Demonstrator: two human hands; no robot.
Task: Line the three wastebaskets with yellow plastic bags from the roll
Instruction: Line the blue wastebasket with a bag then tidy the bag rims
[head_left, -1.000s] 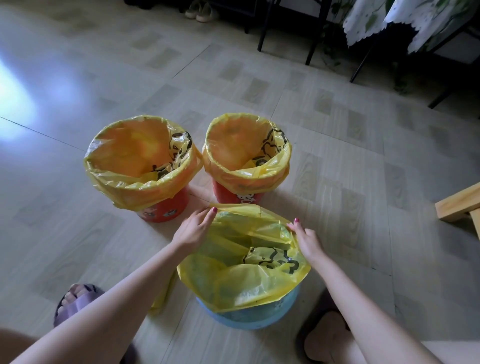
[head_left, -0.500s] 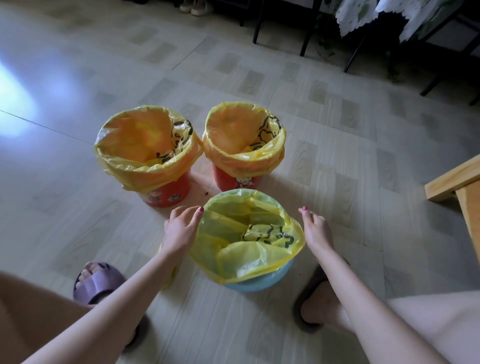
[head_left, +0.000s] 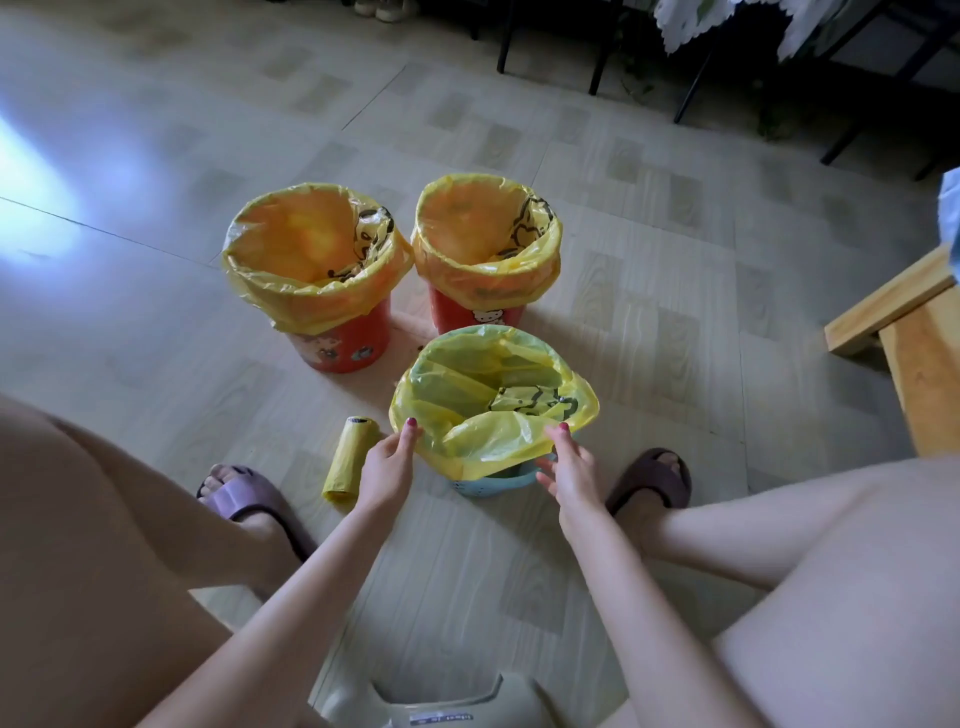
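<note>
Beyond both hands, the two red plastic wastebaskets (head_left: 340, 332) (head_left: 480, 312) in yellow bags stand just beside the pale blue wastebasket (head_left: 493, 480), leaving narrow gaps. Just outside the left hand (head_left: 387, 467) lies the yellow bag roll (head_left: 350, 457). Outside the right hand (head_left: 569, 470), open floor (head_left: 701, 374) reaches the wooden bench (head_left: 904, 332).

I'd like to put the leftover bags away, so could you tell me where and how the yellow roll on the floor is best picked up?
Grip the bag roll across its middle, coming from above. It lies flat on the floor, a narrow cylinder, just left of the left hand, apart from the blue wastebasket, so fingers can likely close round its curved sides.
</note>
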